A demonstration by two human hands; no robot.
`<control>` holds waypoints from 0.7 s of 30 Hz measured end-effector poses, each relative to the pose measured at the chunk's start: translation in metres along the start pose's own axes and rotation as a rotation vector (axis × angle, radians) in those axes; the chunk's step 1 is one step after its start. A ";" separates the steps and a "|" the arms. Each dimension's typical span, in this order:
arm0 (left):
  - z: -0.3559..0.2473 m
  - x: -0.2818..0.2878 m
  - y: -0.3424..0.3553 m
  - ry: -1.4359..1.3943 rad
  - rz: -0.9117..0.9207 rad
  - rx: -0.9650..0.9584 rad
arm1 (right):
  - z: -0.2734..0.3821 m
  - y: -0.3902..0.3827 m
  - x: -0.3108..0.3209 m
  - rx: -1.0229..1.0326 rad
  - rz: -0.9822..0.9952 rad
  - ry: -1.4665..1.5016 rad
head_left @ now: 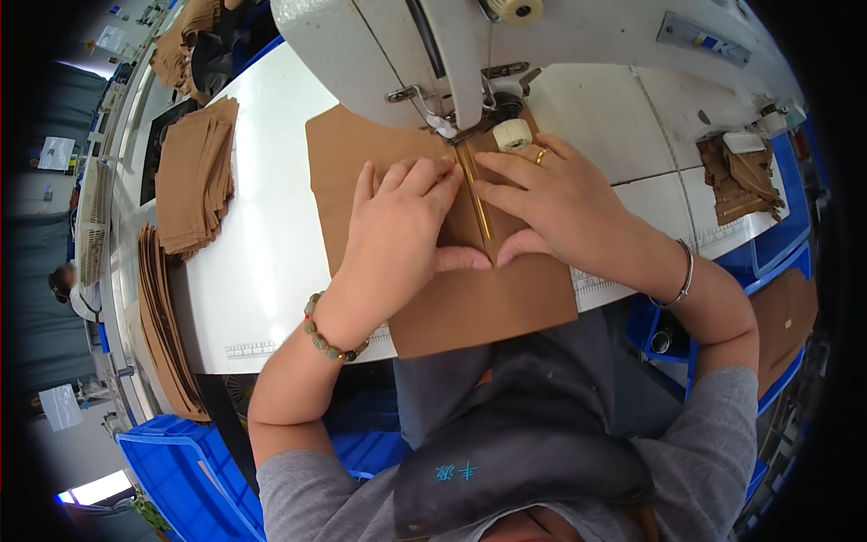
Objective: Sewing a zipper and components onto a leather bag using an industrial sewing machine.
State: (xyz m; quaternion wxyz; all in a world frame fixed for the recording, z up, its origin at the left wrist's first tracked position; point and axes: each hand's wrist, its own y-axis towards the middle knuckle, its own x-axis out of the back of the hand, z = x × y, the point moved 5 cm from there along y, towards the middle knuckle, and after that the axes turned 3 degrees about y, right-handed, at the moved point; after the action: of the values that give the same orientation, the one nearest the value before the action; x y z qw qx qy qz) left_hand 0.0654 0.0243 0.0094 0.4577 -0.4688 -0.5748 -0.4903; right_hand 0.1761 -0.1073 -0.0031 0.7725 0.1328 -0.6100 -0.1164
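Observation:
A brown leather-like panel [483,312] lies on the white sewing table, its far part under the head of a sewing machine [370,68]. Down its middle runs a narrow gold strip [483,217] that looks like a metal zipper, ending under the machine's needle area. My left hand [397,217] rests on the panel left of the strip, fingers forward and thumb stretched towards the strip's near end. To the right, my right hand [564,199] lies with its fingers spread, fingertips beside the strip. Both thumbs nearly meet at its near end. Neither hand grasps the panel.
Stacked brown panels [194,176] lie at the table's left, with more [163,316] nearer me. Small brown pieces [741,181] sit on the right. Blue bins [185,470] stand below at left and right. A cream knob [512,135] is close to my right fingers.

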 end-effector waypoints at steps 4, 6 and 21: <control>0.008 -0.001 0.009 -0.037 -0.007 0.004 | -0.007 0.005 -0.004 -0.024 -0.023 -0.021; 0.011 -0.001 0.012 -0.061 -0.020 0.001 | -0.010 0.006 -0.005 -0.029 -0.028 -0.031; -0.012 -0.013 -0.029 -0.248 -0.125 0.071 | 0.011 -0.009 0.008 0.082 -0.049 0.078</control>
State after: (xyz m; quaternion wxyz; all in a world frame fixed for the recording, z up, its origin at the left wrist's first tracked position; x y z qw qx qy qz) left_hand 0.0398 0.0088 -0.0060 0.3679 -0.4726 -0.6719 -0.4357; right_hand 0.1669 -0.1196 0.0036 0.7865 0.1835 -0.5803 -0.1049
